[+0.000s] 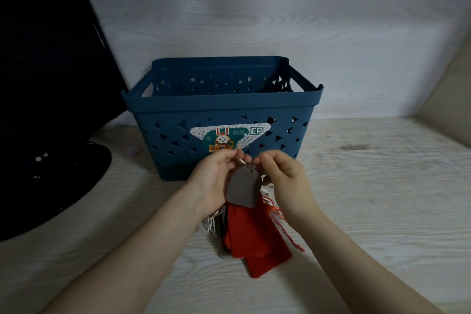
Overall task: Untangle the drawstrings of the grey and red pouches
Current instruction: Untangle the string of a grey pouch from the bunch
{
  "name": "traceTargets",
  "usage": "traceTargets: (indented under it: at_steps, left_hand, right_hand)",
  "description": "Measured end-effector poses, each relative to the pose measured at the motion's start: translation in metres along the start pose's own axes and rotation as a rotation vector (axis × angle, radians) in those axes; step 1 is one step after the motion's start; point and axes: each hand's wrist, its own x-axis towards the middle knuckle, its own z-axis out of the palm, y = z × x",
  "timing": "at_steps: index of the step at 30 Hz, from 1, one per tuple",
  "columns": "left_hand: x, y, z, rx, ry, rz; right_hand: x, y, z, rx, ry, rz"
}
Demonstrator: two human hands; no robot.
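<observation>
- We pinched the drawstrings [246, 162] with left hand [216, 181] and right hand [283, 173], fingers curled.
- Grey pouch [243, 190] hung above red pouches [254, 237], near the tabletop [369, 199] front edge, before the blue basket [221, 109].

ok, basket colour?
Dark blue basket with triangular cut-outs and a sticker on the front; head view, the only one.

Blue basket [221, 109] close ahead, black monitor [46, 71] left — bare tabletop [369, 186] right

Left hand [216, 176] and right hand [283, 173] pinching grey pouch [242, 188] drawstrings, red pouches [254, 237] dangling below, blue basket [221, 107] behind
</observation>
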Motion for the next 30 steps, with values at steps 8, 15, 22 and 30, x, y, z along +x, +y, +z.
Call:
traceTargets:
  at_steps: [8,15,22,30]
  left_hand:
    - [0.008,0.001,-0.005,0.466,-0.034,0.111]
    - [0.000,0.000,0.000,1.115,-0.025,0.533]
    - [-0.005,0.007,-0.002,1.115,-0.091,0.574]
    - [-0.006,0.014,-0.005,0.723,-0.060,0.438]
  right_hand:
    - [0.007,-0.005,-0.015,0.004,0.016,0.048]
    - [0.017,-0.017,-0.012,-0.525,-0.042,-0.275]
    - [0.016,-0.030,-0.004,-0.407,-0.192,-0.247]
    - [0.015,-0.028,-0.013,-0.503,-0.174,-0.261]
